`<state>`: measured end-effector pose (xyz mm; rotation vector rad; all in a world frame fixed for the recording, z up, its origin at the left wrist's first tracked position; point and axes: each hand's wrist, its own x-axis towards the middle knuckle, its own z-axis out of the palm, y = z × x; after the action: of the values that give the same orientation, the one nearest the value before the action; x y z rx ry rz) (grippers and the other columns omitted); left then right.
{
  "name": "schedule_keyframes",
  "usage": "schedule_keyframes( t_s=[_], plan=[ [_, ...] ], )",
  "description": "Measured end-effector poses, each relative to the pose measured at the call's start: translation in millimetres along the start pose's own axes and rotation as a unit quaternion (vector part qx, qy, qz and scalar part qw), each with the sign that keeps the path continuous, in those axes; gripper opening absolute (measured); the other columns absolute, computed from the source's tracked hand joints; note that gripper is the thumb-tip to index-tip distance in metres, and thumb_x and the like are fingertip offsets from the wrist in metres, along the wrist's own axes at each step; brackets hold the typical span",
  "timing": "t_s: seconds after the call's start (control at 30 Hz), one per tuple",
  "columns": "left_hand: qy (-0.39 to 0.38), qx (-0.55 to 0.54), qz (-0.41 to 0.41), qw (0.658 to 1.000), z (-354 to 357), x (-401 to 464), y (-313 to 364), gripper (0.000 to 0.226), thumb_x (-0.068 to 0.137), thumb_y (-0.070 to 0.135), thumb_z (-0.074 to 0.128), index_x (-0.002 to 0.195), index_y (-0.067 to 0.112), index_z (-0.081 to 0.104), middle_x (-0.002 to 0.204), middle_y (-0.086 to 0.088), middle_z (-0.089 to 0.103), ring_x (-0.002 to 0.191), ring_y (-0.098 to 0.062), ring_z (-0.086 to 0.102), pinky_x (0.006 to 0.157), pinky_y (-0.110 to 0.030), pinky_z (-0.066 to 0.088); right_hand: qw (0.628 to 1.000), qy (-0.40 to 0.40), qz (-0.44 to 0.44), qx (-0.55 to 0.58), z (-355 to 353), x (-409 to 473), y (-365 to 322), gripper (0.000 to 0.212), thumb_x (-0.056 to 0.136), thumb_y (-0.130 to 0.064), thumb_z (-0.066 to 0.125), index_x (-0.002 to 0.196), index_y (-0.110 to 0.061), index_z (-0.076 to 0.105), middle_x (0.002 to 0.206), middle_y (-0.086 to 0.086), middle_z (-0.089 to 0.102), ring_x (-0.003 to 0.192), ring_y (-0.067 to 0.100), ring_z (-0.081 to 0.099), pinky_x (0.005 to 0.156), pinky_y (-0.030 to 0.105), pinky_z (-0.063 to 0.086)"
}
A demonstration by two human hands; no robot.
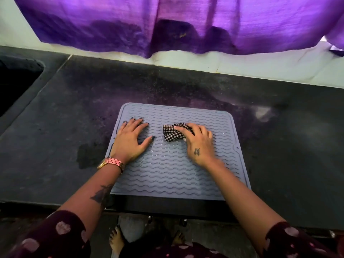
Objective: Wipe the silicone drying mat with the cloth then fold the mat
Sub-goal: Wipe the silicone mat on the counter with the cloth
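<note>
A grey silicone drying mat [167, 168] with wavy ridges lies flat on the dark counter, its near edge at the counter's front edge. My left hand [130, 140] rests flat on the mat's left part, fingers spread and straight. My right hand [198, 142] sits on the mat's upper middle and holds down a crumpled black-and-white checked cloth [171, 134], with its fingers curled over the cloth's right side. The cloth's left half sticks out from under the fingers.
The dark stone counter [74, 118] has a wet patch [89, 155] left of the mat. A sink opening [16, 81] lies at the far left. A purple curtain [167, 25] hangs over the white wall behind. My bare feet show below the counter edge.
</note>
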<state>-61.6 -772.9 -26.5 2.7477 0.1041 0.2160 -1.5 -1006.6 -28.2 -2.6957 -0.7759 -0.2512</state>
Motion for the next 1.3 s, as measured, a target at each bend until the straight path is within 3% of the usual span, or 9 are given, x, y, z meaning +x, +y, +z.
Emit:
schedule_keyframes(
  t_s=[0.17, 0.33, 0.57, 0.7, 0.83, 0.93, 1.07, 1.2, 1.3],
  plan=[
    [0.006, 0.004, 0.001, 1.000, 2.0, 2.2, -1.9, 0.079, 0.077, 0.072, 0.024, 0.137, 0.024, 0.047, 0.149, 0.001, 0.038, 0.141, -0.020, 0.026, 0.119, -0.036, 0.008, 0.998, 0.058, -0.011, 0.038, -11.2, 29.8, 14.0, 0.054, 0.081, 0.003, 0.059, 0.121, -0.032, 0.060, 0.123, 0.004, 0.058, 0.109, 0.028, 0.049, 0.087, 0.041, 0.037],
    [0.014, 0.013, 0.001, 1.000, 4.1, 3.9, -3.1, 0.078, 0.078, 0.070, 0.026, 0.136, 0.023, 0.048, 0.147, 0.001, 0.041, 0.140, -0.021, 0.028, 0.118, -0.037, 0.010, 0.999, -0.008, 0.010, -0.034, 1.5, 37.2, 19.0, 0.049, 0.091, -0.011, 0.043, 0.132, -0.037, 0.046, 0.136, 0.003, 0.047, 0.119, 0.026, 0.039, 0.097, 0.044, 0.030],
    [0.023, 0.022, 0.002, 0.999, 5.5, 4.6, -3.7, 0.076, 0.079, 0.070, 0.026, 0.135, 0.022, 0.049, 0.145, 0.001, 0.042, 0.139, -0.020, 0.030, 0.118, -0.039, 0.013, 0.999, 0.050, -0.003, -0.005, -4.4, 62.6, 29.2, 0.060, 0.080, 0.008, 0.052, 0.125, -0.032, 0.055, 0.130, 0.005, 0.052, 0.115, 0.029, 0.044, 0.092, 0.043, 0.035],
    [0.026, 0.029, 0.005, 0.999, 6.2, 4.3, -4.4, 0.073, 0.080, 0.069, 0.028, 0.133, 0.023, 0.050, 0.144, 0.002, 0.043, 0.139, -0.019, 0.031, 0.118, -0.038, 0.014, 0.999, -0.017, 0.022, -0.045, 10.0, 64.7, 29.9, 0.064, 0.085, 0.000, 0.043, 0.136, -0.038, 0.038, 0.142, 0.003, 0.038, 0.125, 0.028, 0.032, 0.101, 0.046, 0.025],
    [0.030, 0.033, 0.009, 0.999, 6.3, 4.8, -5.0, 0.070, 0.081, 0.069, 0.029, 0.131, 0.024, 0.051, 0.143, 0.003, 0.045, 0.138, -0.018, 0.032, 0.117, -0.038, 0.015, 0.999, -0.012, 0.002, -0.040, -3.7, 86.5, 42.4, 0.052, 0.091, -0.006, 0.050, 0.129, -0.041, 0.048, 0.133, 0.001, 0.049, 0.115, 0.026, 0.042, 0.093, 0.044, 0.033],
    [0.032, 0.032, 0.009, 0.999, 6.1, 4.3, -5.1, 0.070, 0.081, 0.068, 0.030, 0.131, 0.024, 0.051, 0.143, 0.003, 0.045, 0.138, -0.019, 0.033, 0.117, -0.039, 0.016, 0.997, 0.030, 0.038, -0.067, -8.4, 88.1, 55.9, 0.058, 0.086, 0.001, 0.053, 0.129, -0.038, 0.050, 0.132, 0.005, 0.050, 0.114, 0.029, 0.042, 0.091, 0.044, 0.034],
    [0.032, 0.031, 0.009, 0.999, 5.0, 5.0, -4.6, 0.071, 0.080, 0.068, 0.029, 0.130, 0.024, 0.052, 0.142, 0.002, 0.046, 0.137, -0.018, 0.033, 0.117, -0.038, 0.016, 0.996, -0.011, 0.054, -0.069, 3.2, 68.3, 66.0, 0.060, 0.091, -0.002, 0.043, 0.138, -0.038, 0.036, 0.142, 0.007, 0.038, 0.124, 0.030, 0.032, 0.100, 0.046, 0.025],
    [0.029, 0.027, 0.010, 0.999, 4.0, 5.2, -4.1, 0.072, 0.080, 0.069, 0.029, 0.130, 0.023, 0.052, 0.142, 0.002, 0.045, 0.138, -0.019, 0.032, 0.117, -0.040, 0.017, 0.998, -0.035, 0.032, -0.036, -9.9, 80.6, 68.5, 0.050, 0.094, -0.010, 0.044, 0.134, -0.038, 0.043, 0.137, 0.006, 0.043, 0.118, 0.030, 0.037, 0.095, 0.044, 0.029],
    [0.030, 0.028, 0.008, 0.999, 4.1, 5.0, -3.6, 0.072, 0.080, 0.069, 0.029, 0.130, 0.023, 0.052, 0.142, 0.002, 0.045, 0.137, -0.019, 0.033, 0.116, -0.041, 0.017, 0.997, 0.031, 0.064, -0.032, -17.1, 72.1, 77.9, 0.051, 0.089, -0.004, 0.050, 0.129, -0.035, 0.050, 0.132, 0.006, 0.049, 0.113, 0.031, 0.042, 0.091, 0.045, 0.034]
  ],
)
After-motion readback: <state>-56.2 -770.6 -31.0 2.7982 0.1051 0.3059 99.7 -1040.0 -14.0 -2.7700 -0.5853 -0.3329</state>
